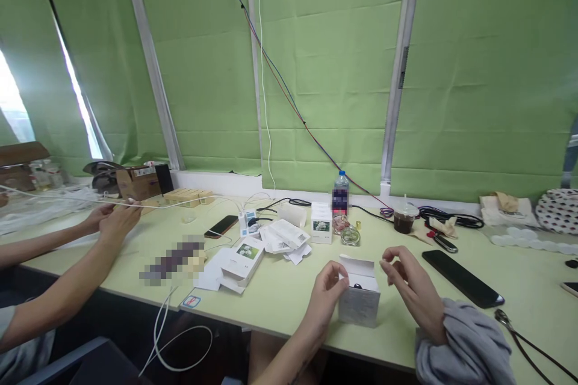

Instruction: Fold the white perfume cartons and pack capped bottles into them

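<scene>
A small white cardboard box (359,308) stands near the front edge of the table with its top flap raised. Something dark shows in its opening. My left hand (326,292) grips the box's upper left side, thumb near the rim. Just right of the box, apart from it, my right hand (410,286) is lifted. Its thumb and fingers are curled together, and whether anything small sits between them is too fine to make out. A grey fabric band (460,343) circles my right wrist.
White boxes (244,260), flattened cartons (286,236), a bottle (341,195), an iced drink cup (405,216) and a black phone (463,278) lie around. At left, another person's hands (120,216) hold a white cable. A cable loop (180,367) hangs off the front edge.
</scene>
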Tool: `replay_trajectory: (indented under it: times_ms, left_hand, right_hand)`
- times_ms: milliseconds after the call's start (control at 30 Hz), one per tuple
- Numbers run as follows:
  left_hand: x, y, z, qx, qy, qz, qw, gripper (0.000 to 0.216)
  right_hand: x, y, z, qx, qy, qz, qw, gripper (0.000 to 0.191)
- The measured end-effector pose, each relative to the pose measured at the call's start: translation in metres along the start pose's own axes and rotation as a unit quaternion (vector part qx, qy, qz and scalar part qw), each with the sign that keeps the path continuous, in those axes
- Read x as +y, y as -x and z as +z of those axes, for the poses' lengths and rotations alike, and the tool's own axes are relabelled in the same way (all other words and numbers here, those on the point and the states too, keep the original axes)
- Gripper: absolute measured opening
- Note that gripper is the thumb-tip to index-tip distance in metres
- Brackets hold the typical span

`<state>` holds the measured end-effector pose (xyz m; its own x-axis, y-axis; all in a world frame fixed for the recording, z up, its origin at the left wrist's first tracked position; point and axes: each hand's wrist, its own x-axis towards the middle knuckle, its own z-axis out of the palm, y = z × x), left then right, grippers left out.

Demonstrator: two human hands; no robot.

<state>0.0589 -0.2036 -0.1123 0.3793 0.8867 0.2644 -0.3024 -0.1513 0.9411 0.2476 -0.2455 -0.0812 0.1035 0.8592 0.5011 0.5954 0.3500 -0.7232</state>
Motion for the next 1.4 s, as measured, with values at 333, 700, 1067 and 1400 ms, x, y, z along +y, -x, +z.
replay_trajectory:
  times_ms: [333,700,1067,1400]
  left_hand:
    - [0.002,0.001,0.001,-0.02,0.036,-0.001,0.999,0.02]
    - [-0.004,0.0,-0.002,-0.005,0.035,-0.009,0.999,0.013]
    - [-0.015,-0.003,-0.006,0.019,0.031,-0.024,0.999,0.009]
    - [-0.013,-0.002,-0.006,0.015,0.017,-0.012,1.0,0.006]
  right_hand:
    - [0.007,0.001,0.016,-0.105,-0.089,0.084,0.987,0.055]
    - [0.005,-0.003,0.008,-0.145,-0.073,0.071,0.984,0.047]
    - [0.003,-0.003,0.004,-0.182,-0.068,0.031,0.98,0.034]
    - [-0.007,-0.001,0.0,-0.168,-0.064,0.012,0.984,0.03]
